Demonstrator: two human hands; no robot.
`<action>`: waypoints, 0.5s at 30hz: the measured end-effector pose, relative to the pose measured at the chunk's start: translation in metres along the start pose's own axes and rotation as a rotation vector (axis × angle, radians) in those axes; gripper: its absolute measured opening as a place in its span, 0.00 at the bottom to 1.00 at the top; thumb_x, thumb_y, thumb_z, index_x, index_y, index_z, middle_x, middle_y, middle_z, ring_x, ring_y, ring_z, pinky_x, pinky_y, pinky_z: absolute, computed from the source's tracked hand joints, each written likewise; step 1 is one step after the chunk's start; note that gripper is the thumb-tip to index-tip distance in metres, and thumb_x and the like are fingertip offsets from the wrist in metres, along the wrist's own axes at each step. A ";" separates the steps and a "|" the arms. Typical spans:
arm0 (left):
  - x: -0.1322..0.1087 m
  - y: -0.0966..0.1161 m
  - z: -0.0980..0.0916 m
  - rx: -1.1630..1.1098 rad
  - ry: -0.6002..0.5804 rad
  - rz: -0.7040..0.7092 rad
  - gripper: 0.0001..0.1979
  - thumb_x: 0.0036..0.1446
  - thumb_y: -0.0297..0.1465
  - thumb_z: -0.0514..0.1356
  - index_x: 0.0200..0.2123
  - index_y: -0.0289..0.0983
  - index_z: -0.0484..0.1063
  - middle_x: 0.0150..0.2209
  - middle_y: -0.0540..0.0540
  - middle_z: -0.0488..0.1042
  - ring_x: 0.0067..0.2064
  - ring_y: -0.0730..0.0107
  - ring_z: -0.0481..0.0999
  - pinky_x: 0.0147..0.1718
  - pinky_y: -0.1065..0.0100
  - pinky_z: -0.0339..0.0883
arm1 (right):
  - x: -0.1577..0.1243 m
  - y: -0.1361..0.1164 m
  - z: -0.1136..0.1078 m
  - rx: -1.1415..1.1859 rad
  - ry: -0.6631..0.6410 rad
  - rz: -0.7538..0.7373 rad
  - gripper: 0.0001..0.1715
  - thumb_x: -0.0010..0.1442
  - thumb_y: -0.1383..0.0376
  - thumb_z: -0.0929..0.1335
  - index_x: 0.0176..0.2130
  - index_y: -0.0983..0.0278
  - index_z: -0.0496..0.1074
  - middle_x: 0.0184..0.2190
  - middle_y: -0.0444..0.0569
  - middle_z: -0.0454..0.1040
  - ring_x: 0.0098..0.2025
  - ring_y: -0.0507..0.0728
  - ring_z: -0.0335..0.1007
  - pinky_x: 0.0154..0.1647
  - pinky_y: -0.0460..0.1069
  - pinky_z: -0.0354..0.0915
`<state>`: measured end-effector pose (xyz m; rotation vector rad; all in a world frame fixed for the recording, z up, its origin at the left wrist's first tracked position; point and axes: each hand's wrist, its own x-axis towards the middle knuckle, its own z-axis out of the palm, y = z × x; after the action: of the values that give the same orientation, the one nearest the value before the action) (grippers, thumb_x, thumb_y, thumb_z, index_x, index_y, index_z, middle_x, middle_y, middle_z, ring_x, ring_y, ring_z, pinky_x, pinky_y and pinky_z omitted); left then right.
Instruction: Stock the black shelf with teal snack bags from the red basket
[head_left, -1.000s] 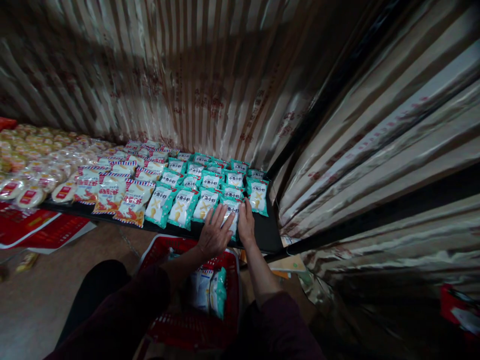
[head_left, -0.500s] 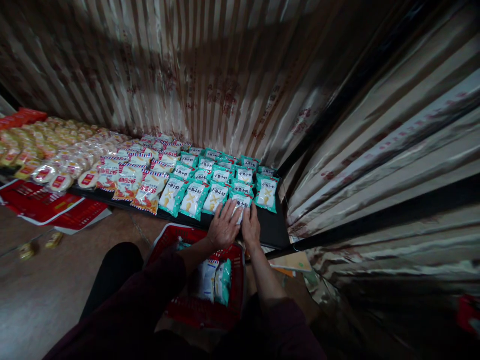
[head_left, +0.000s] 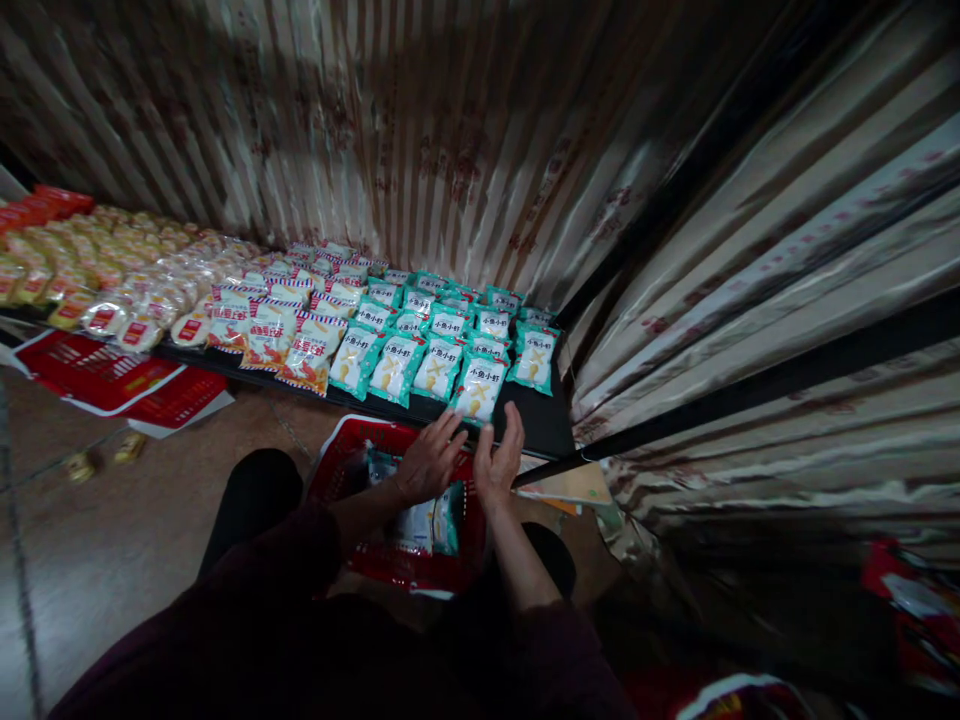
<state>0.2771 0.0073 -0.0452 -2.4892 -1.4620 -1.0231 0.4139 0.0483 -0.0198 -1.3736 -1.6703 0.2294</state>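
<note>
Rows of teal and white snack packets lie on the right part of a black shelf. At the front edge rests one teal packet, just beyond both hands. My left hand hovers over the red basket with its fingers apart and nothing in it. My right hand is beside it, fingers spread, near the packet's lower edge, also holding nothing. Below my left hand, the red basket holds several teal and white packets, partly hidden by my forearm.
Striped packets, round wrapped cakes and orange packs fill the shelf leftward. Another red basket sits under the shelf. Small yellow packs lie on the floor. A black pole crosses at right, before pleated curtains.
Both hands have drawn back from the front teal packet, which now shows fully on the shelf. The view has shifted slightly, and red items have come into sight at the lower right.
</note>
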 end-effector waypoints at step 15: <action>-0.151 -0.053 0.033 0.107 -0.267 -0.563 0.31 0.53 0.25 0.52 0.61 0.27 0.53 0.59 0.28 0.62 0.62 0.47 0.60 0.56 0.46 0.58 | -0.142 0.006 0.068 0.029 -0.775 0.147 0.28 0.52 0.69 0.62 0.53 0.66 0.68 0.55 0.55 0.69 0.58 0.62 0.64 0.59 0.61 0.60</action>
<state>0.2033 -0.0642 -0.1715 -2.2502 -2.3133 -0.6480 0.3597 -0.0430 -0.1362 -1.4834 -2.1600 0.9647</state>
